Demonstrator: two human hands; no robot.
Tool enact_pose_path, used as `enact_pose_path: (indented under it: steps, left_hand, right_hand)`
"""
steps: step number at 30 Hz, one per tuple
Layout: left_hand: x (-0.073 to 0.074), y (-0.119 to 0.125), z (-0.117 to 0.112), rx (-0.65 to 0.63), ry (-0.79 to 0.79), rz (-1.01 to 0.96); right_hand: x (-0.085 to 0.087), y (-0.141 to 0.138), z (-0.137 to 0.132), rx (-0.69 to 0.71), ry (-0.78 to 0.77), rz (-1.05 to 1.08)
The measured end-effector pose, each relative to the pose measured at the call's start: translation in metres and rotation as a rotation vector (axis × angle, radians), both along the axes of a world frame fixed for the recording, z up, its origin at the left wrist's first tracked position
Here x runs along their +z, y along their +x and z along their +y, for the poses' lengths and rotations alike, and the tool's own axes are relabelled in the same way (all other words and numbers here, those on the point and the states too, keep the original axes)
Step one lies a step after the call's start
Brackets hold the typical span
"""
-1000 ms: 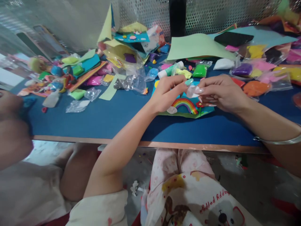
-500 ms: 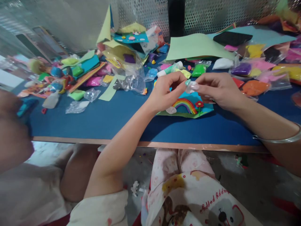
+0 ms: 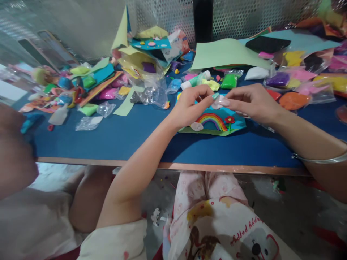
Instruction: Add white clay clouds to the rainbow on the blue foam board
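A small lump of white modelling clay (image 3: 217,104) is pinched between the fingertips of both hands. My left hand (image 3: 191,108) is closed on its left side, thumb and index finger together. From the other side my right hand (image 3: 252,103) grips it with thumb and index finger. Directly below lies a blue and green card (image 3: 238,124) decorated with a clay rainbow (image 3: 213,118), a white cloud (image 3: 197,126) and a red flower (image 3: 229,120). My hands cover the card's upper part.
Bagged clay, including a green packet (image 3: 229,81) and orange clay (image 3: 295,101), crowds the table's back. A white and green tube (image 3: 195,80) lies behind my left hand. Light green paper (image 3: 225,54) lies beyond. Another person's arm (image 3: 15,151) is at far left.
My fingers have shifted slightly around the white clay, which shows flatter and a little more openly between them. The card and the surrounding things stay where they were.
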State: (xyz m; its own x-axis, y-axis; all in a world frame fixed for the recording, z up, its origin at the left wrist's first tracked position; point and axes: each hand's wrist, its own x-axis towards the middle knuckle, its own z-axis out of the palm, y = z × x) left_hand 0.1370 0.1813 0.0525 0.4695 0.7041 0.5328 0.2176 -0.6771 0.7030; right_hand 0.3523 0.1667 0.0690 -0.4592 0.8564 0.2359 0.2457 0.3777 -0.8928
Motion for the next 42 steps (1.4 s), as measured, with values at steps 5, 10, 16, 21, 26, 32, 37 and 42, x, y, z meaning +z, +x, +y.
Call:
enact_pose_path:
  steps: [5, 10, 16, 21, 26, 32, 37, 42]
  left_hand:
    - [0.003, 0.001, -0.006, 0.020, -0.069, 0.132]
    - [0.017, -0.003, -0.015, -0.038, -0.291, 0.312]
    - [0.018, -0.005, -0.015, -0.101, -0.350, 0.461]
    - [0.017, -0.002, -0.017, -0.132, -0.339, 0.512]
    - [0.013, 0.001, -0.019, -0.111, -0.367, 0.535]
    - [0.012, 0.006, -0.020, -0.125, -0.375, 0.518]
    - [0.011, 0.008, -0.021, -0.130, -0.361, 0.523]
    - [0.012, 0.009, -0.021, -0.131, -0.365, 0.554]
  right_hand:
    - [0.005, 0.013, 0.010, 0.153, -0.063, -0.203]
    - [0.013, 0.019, 0.013, 0.250, -0.198, -0.501]
    - [0.011, 0.020, 0.016, 0.317, -0.254, -0.598]
    - [0.015, 0.019, 0.014, 0.421, -0.256, -0.711]
    - [0.021, 0.014, 0.009, 0.455, -0.270, -0.812]
    - [0.028, 0.009, 0.005, 0.392, -0.308, -0.837]
    - [0.033, 0.007, 0.004, 0.385, -0.322, -0.884]
    - [0.027, 0.008, 0.007, 0.445, -0.354, -0.886]
